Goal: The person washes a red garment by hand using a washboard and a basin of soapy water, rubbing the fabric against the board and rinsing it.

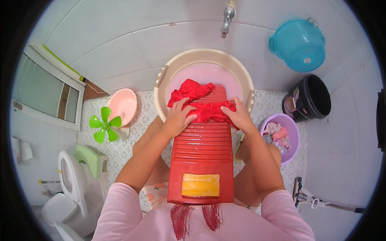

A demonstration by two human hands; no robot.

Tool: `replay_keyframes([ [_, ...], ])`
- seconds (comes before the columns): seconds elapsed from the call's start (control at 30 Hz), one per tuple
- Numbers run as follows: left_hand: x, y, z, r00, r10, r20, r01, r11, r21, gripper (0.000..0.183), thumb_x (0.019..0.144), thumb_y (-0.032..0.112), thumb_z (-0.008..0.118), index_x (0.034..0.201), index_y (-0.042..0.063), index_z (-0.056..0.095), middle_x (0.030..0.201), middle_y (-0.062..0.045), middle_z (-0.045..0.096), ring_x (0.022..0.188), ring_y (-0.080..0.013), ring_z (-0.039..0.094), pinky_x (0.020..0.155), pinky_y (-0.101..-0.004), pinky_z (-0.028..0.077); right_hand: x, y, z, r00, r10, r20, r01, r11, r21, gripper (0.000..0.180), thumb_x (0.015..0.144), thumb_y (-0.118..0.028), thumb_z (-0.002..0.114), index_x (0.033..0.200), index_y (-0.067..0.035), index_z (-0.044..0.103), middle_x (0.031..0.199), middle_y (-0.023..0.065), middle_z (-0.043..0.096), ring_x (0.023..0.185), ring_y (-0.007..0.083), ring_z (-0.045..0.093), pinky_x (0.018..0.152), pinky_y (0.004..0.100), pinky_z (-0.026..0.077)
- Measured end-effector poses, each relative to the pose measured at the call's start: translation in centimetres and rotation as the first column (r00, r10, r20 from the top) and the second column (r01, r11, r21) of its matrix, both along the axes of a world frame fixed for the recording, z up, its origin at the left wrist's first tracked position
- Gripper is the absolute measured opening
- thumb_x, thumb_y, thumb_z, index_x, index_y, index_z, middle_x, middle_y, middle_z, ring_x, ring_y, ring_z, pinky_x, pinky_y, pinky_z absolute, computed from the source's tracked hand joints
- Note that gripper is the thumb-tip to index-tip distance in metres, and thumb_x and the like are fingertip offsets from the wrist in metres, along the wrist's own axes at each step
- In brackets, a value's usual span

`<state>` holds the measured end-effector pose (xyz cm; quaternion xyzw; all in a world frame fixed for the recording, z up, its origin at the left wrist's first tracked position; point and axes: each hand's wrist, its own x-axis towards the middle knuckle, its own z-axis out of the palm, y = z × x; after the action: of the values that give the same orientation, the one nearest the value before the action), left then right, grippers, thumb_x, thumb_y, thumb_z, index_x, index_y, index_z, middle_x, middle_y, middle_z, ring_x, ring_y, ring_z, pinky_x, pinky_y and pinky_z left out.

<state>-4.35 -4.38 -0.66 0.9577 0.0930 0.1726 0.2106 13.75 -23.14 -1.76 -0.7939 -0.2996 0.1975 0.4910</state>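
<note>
A wet red cloth (208,112) lies across the ridges of a red plastic washboard (202,143), with one bunched part further up at the left, over the basin. My left hand (180,116) rests on the cloth's left side with fingers spread and bent. My right hand (236,113) grips the cloth's right end between thumb and fingers. The washboard's top stands in a large beige basin (181,64) of cloudy pinkish water, and its lower end is against my shirt. A yellow soap bar (200,185) sits in the washboard's lower recess.
A purple basin (295,138) of clothes and a black bucket (319,96) stand at the right. At the left are a pink basin (123,104), a green-bladed fan (105,125), a green stool (89,161) and a toilet (71,177). A tap (228,21) and a blue basin (301,45) are on the wall.
</note>
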Motion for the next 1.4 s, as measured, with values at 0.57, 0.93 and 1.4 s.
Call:
replay_keyframes([
  [0.57,-0.8,-5.8,2.8,0.985,0.169,-0.034,-0.161,0.974,0.161,0.013,0.080,0.018,0.064,0.077,0.006,0.061,0.087,-0.009,0.052,0.088,-0.0280,0.049,0.073,-0.0422,0.039,-8.0,0.2,3.4,0.865,0.309,0.395,-0.225,0.943,-0.244,0.024,0.071,-0.027,0.067,0.078,-0.005,0.058,0.083,0.0141,0.060,0.075,0.0362,0.062,0.068,0.0460,0.050],
  [0.93,-0.7,-4.3,2.6,1.000,-0.005,0.028,0.002,0.991,0.134,0.024,0.089,0.019,0.056,0.068,0.007,0.058,0.074,-0.014,0.056,0.074,-0.0309,0.053,0.069,-0.0419,0.040,-5.7,4.6,0.6,0.768,-0.010,0.640,0.169,0.967,-0.188,0.024,0.079,-0.026,0.062,0.082,-0.003,0.056,0.085,0.0185,0.059,0.070,0.0378,0.062,0.062,0.0497,0.050],
  [1.4,4.6,0.6,0.0,0.990,0.060,-0.130,-0.045,0.993,0.113,0.036,0.083,0.032,0.056,0.066,0.003,0.068,0.076,-0.016,0.064,0.076,-0.0304,0.060,0.069,-0.0437,0.046,0.3,3.2,-0.3,0.999,0.008,0.032,-0.006,0.998,-0.062,0.049,0.084,-0.035,0.064,0.125,-0.012,0.053,0.109,0.0216,0.060,0.105,0.0409,0.058,0.093,0.0460,0.044],
])
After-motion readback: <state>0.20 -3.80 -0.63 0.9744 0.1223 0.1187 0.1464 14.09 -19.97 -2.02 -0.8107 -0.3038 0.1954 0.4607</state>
